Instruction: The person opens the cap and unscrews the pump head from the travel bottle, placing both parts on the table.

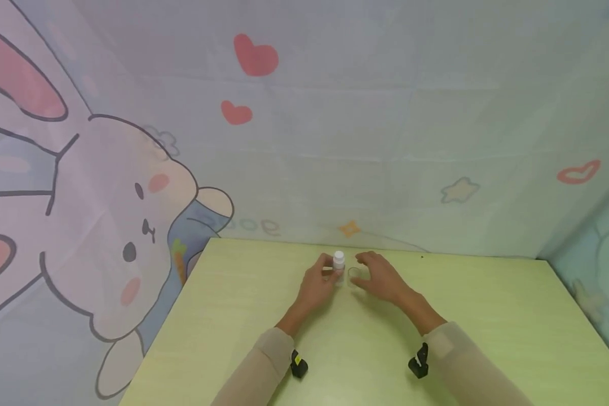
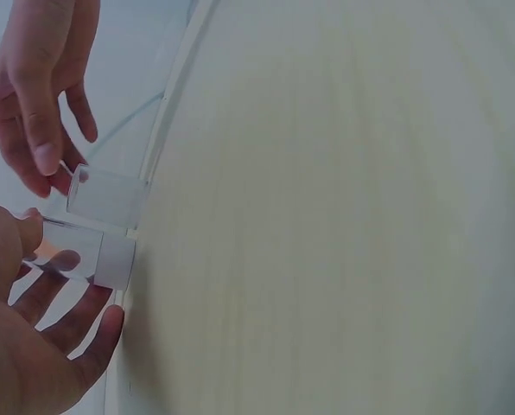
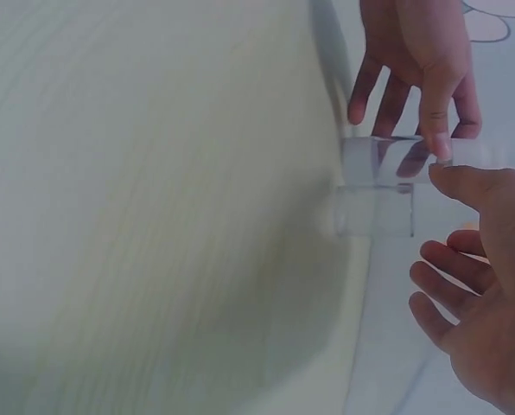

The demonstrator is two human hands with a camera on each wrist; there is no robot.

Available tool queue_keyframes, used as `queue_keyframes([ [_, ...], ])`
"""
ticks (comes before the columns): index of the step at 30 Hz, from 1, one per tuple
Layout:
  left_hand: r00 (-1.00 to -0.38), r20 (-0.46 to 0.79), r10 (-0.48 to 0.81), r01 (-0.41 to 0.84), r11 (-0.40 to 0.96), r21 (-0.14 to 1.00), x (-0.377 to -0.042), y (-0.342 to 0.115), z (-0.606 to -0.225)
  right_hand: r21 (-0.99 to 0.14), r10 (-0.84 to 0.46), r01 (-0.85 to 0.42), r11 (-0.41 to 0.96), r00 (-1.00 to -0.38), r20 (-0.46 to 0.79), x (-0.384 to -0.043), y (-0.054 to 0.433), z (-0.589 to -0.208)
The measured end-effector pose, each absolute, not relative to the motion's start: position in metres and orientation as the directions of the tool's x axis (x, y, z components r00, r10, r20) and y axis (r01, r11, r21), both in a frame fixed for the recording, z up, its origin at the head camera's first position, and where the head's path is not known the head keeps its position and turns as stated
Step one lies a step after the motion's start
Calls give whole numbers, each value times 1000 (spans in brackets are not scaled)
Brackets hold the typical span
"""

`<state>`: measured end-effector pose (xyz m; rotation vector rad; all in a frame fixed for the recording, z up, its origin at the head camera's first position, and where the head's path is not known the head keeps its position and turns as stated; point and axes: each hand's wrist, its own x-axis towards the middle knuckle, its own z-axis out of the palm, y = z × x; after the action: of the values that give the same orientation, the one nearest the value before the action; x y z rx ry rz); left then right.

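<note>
Gripping a clear, white-capped bottle (image 1: 339, 264) in the left hand (image 1: 317, 286), clamped between fingers and thumb, held it upright near the middle of the far edge of the table (image 1: 365, 344). Held the right hand (image 1: 384, 279) with fingers and thumb apart, close to a clear cylinder (image 2: 107, 198) just beside the bottle, toward the right edge; could not tell whether touching it. Faced a backdrop (image 1: 345, 135) printed with a rabbit (image 1: 93, 237).
</note>
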<state>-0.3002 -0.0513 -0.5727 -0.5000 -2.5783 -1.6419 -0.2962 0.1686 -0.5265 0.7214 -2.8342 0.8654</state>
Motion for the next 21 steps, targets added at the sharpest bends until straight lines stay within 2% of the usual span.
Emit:
queue_keyframes([
  [21, -949, 180, 258, 268, 363, 892, -299, -51, -573, -592, -367, -482, 646, -876, 313, -303, 133, -505],
])
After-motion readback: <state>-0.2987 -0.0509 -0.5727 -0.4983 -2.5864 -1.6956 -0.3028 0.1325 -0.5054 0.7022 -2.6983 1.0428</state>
